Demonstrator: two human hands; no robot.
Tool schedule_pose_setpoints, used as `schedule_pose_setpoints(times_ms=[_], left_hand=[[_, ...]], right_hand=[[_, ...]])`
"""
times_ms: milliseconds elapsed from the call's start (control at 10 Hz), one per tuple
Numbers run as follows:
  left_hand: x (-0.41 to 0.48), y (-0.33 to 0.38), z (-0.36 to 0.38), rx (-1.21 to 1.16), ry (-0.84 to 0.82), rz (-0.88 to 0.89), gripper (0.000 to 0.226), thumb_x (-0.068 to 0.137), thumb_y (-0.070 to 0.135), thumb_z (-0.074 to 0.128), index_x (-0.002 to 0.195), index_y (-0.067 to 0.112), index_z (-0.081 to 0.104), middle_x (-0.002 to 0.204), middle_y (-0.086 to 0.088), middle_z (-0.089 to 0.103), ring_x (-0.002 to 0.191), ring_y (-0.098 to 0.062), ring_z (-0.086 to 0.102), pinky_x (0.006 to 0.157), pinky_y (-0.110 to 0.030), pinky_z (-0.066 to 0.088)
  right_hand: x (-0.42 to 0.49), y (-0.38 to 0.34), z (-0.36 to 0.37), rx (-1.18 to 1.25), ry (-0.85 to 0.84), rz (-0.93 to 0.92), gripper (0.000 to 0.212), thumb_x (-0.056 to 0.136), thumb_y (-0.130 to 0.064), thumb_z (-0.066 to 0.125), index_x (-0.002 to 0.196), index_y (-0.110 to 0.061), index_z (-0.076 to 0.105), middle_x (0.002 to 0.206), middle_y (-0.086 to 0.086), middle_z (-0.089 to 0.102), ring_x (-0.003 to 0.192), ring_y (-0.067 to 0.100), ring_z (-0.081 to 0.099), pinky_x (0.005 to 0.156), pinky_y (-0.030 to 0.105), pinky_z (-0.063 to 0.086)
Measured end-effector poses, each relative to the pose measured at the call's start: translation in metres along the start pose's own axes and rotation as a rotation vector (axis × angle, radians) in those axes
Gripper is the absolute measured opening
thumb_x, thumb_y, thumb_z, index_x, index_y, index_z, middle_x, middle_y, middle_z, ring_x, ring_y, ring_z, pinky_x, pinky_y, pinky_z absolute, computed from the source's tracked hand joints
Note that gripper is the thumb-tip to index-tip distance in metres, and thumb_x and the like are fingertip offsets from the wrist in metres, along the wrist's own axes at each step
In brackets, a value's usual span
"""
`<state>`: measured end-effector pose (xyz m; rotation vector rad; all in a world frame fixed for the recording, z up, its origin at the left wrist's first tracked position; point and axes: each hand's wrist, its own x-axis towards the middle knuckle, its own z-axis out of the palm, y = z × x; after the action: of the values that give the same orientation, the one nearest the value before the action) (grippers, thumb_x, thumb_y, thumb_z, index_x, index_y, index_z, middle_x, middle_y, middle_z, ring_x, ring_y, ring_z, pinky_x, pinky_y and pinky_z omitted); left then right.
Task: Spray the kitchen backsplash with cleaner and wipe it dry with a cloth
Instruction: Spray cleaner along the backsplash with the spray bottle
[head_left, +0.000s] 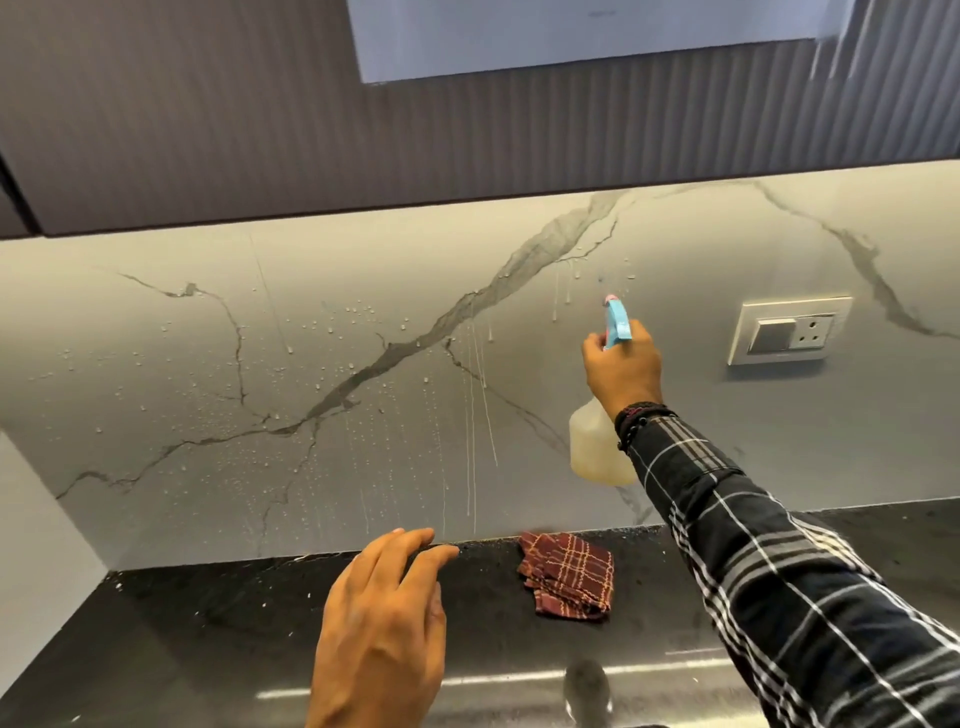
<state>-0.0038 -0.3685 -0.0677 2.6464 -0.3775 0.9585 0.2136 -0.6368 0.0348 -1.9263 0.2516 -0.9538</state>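
At the far left, the marble-look backsplash (218, 374) is beaded with droplets, and thin runs of liquid trail down it toward the back edge of the black countertop (208, 623). A dark ribbed upper cabinet (260, 130) hangs above it.

My left hand (382, 623) hovers palm down over the countertop near its back edge, fingers spread and relaxed, holding nothing. Whether my fingertips touch the stone I cannot tell.

Just to the right of that hand, the maroon checked cloth (569, 577) lies crumpled on the countertop, close against the foot of the backsplash, apart from both of my hands.

Further right, my right hand (623, 369) is raised in front of the backsplash, clenched around the neck of the spray bottle (595, 447). Its blue trigger head (617, 323) points at the wall, and its translucent body hangs below my wrist. Dark bracelets (641, 418) and a plaid sleeve (779, 571) cover that arm.

On the backsplash to the right of the bottle sits a white switch and socket plate (789, 330).
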Motion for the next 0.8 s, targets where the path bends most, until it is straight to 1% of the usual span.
schedule_pose_setpoints(times_ms=[100,200,300,400,500,600,700,800], left_hand=[[-0.001,0.014,0.004,-0.013,-0.013,0.009,0.038,0.088,0.029,0.044,0.116,0.03,0.07,0.125,0.008,0.064,0.121,-0.021,0.059,0.092,-0.046,0.053],[-0.001,0.02,0.005,-0.014,-0.021,0.017,0.038,0.088,0.029,0.044,0.116,0.03,0.07,0.125,0.008,0.064,0.121,-0.021,0.059,0.093,-0.045,0.052],[-0.002,0.023,0.004,-0.01,-0.027,0.011,0.038,0.088,0.029,0.044,0.116,0.031,0.07,0.125,0.008,0.064,0.121,-0.021,0.059,0.093,-0.045,0.052],[-0.003,0.023,0.002,-0.004,-0.035,0.008,0.038,0.088,0.03,0.044,0.116,0.031,0.07,0.126,0.008,0.064,0.122,-0.021,0.059,0.093,-0.046,0.052],[-0.002,0.027,0.002,0.006,-0.055,0.001,0.038,0.089,0.03,0.043,0.117,0.031,0.069,0.127,0.009,0.063,0.123,-0.02,0.057,0.095,-0.046,0.051],[-0.004,0.031,0.002,0.003,-0.064,0.0,0.038,0.089,0.029,0.042,0.117,0.031,0.068,0.127,0.01,0.061,0.124,-0.018,0.055,0.097,-0.043,0.048],[-0.009,0.033,0.007,-0.009,-0.068,0.024,0.037,0.088,0.028,0.043,0.115,0.031,0.069,0.126,0.009,0.062,0.122,-0.019,0.057,0.093,-0.044,0.051],[-0.012,0.034,0.011,-0.007,-0.082,0.022,0.037,0.088,0.028,0.044,0.114,0.031,0.069,0.126,0.01,0.062,0.122,-0.019,0.057,0.091,-0.045,0.052]], right_hand=[[-0.007,0.014,-0.005,-0.003,-0.071,-0.041,0.017,0.09,-0.023,0.064,0.092,-0.009,0.056,0.083,0.01,0.063,0.073,0.029,0.058,0.068,0.035,0.05],[-0.006,0.021,-0.008,-0.014,-0.084,-0.04,0.016,0.091,-0.021,0.062,0.091,-0.007,0.055,0.08,0.009,0.06,0.07,0.027,0.056,0.064,0.033,0.049],[-0.004,0.029,-0.01,-0.017,-0.036,0.013,0.018,0.091,-0.023,0.063,0.091,-0.006,0.057,0.08,0.009,0.059,0.073,0.027,0.056,0.066,0.034,0.048],[-0.001,0.029,-0.012,-0.015,-0.039,0.008,0.02,0.091,-0.025,0.065,0.094,-0.007,0.058,0.083,0.008,0.061,0.074,0.026,0.056,0.068,0.032,0.047],[-0.004,0.033,-0.014,-0.022,-0.1,0.055,0.014,0.091,-0.021,0.06,0.09,-0.008,0.054,0.079,0.008,0.058,0.069,0.026,0.055,0.063,0.031,0.045],[-0.021,0.054,-0.016,-0.021,-0.112,0.096,0.018,0.091,-0.022,0.062,0.086,-0.009,0.051,0.077,0.007,0.055,0.067,0.025,0.051,0.062,0.031,0.04],[-0.057,0.096,-0.017,-0.114,-0.266,0.15,0.016,0.093,-0.02,0.06,0.088,-0.007,0.053,0.075,0.008,0.055,0.067,0.028,0.052,0.06,0.031,0.039],[-0.072,0.116,-0.014,-0.149,-0.32,0.179,0.014,0.093,-0.019,0.059,0.09,-0.007,0.054,0.074,0.008,0.056,0.068,0.03,0.054,0.059,0.031,0.039]])
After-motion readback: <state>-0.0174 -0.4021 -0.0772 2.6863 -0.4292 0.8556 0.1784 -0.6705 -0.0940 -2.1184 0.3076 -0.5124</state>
